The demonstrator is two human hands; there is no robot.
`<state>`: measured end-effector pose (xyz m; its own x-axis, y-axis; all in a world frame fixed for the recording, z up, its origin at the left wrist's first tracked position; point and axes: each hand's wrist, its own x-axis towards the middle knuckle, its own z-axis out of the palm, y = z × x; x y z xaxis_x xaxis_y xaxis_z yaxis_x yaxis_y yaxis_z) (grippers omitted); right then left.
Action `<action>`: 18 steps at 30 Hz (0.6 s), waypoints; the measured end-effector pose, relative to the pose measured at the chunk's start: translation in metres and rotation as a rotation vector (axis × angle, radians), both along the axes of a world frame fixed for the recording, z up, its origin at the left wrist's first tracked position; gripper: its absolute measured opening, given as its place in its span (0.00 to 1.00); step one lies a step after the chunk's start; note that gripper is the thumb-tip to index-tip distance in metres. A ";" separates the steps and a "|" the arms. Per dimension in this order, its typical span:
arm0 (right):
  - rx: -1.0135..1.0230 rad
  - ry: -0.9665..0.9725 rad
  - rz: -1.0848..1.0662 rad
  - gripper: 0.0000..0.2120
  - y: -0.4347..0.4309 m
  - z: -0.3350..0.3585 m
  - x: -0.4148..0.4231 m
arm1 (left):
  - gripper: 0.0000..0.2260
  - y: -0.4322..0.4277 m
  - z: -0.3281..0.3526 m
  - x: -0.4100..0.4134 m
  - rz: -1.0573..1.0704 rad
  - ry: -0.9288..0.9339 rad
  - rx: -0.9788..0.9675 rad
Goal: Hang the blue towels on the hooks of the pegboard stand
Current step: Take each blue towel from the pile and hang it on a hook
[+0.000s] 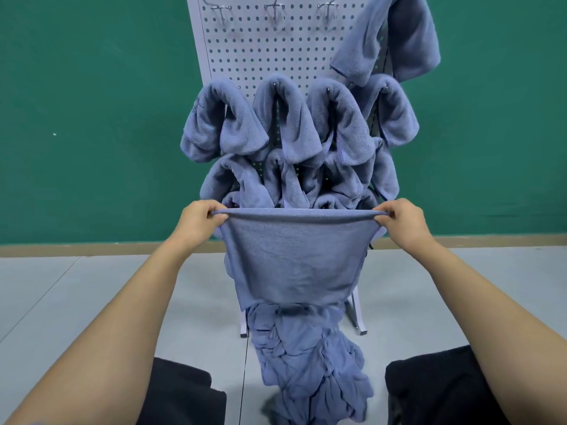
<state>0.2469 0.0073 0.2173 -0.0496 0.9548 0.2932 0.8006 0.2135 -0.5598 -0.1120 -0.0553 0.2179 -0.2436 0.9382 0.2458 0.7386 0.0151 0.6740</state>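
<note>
The left hand (201, 220) and right hand (402, 220) each pinch a top corner of a blue towel (294, 256), holding it stretched flat in front of the white pegboard stand (270, 50). Hung towels (285, 118) crowd the lower rows, and three bare hooks (274, 10) show along the top. A pile (306, 357) of towels lies on the floor. The step likely goes best by lifting high and centring the taut edge over a bare hook, so both halves drape evenly.

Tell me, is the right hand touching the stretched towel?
Touching. The head view shows the right hand pinching the towel at its top corner.
</note>
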 end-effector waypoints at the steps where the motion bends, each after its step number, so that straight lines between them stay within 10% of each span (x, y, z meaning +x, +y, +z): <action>1: 0.039 -0.007 -0.001 0.06 0.001 0.000 0.001 | 0.06 -0.001 0.001 -0.002 0.009 -0.083 0.006; 10: -0.342 0.844 0.017 0.08 -0.012 0.015 -0.006 | 0.04 -0.009 0.008 -0.009 0.130 -0.938 -0.116; 18: -0.417 0.948 0.118 0.08 -0.035 0.019 -0.063 | 0.07 -0.008 0.018 0.060 0.121 -0.760 -0.042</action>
<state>0.1836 -0.0282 0.2366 -0.0711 0.9933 -0.0912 -0.0193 -0.0927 -0.9955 -0.0516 -0.0634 0.2354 -0.4326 0.8992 -0.0652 0.0648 0.1031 0.9926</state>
